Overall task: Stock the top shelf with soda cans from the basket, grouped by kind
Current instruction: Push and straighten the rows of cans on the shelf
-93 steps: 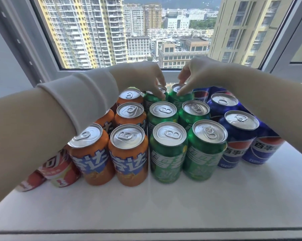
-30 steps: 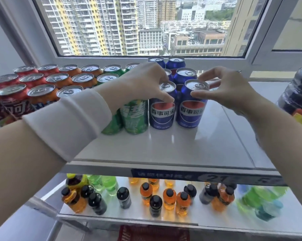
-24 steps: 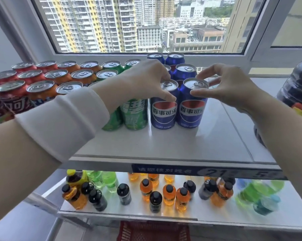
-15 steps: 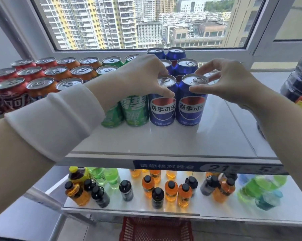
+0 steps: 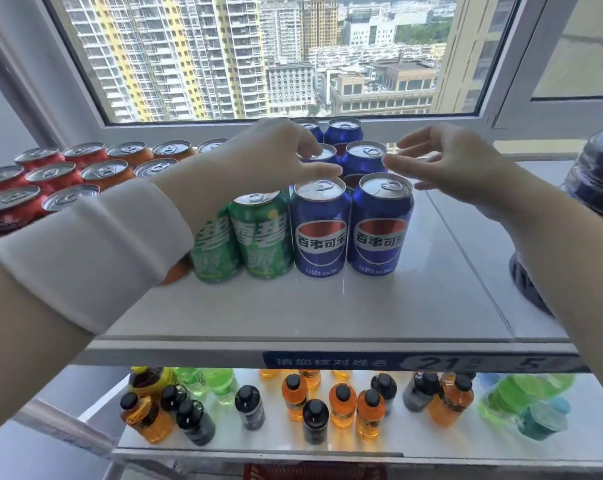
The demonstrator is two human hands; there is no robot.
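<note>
Soda cans stand in rows on the white top shelf (image 5: pixel 328 306): red cans (image 5: pixel 9 206) at the left, then orange cans (image 5: pixel 106 171), green cans (image 5: pixel 262 233) and blue cans (image 5: pixel 379 226) at the right. My left hand (image 5: pixel 279 157) hovers over the second-row blue cans, fingers extended, and holds nothing. My right hand (image 5: pixel 445 161) is spread beside the second-row right blue can (image 5: pixel 364 157), its fingertips close to the rim, holding nothing. A red basket (image 5: pixel 314 472) shows at the bottom edge.
A window frame (image 5: pixel 293 119) runs right behind the cans. A large dark bottle (image 5: pixel 591 181) stands at the right end of the shelf. The lower shelf (image 5: pixel 328 448) holds several small orange, dark and green drink bottles. A blue price strip (image 5: pixel 414 362) lines the shelf front.
Both hands have let go of the two front blue cans and lifted back over the second row. The front cans stand still. The view has shifted slightly.
</note>
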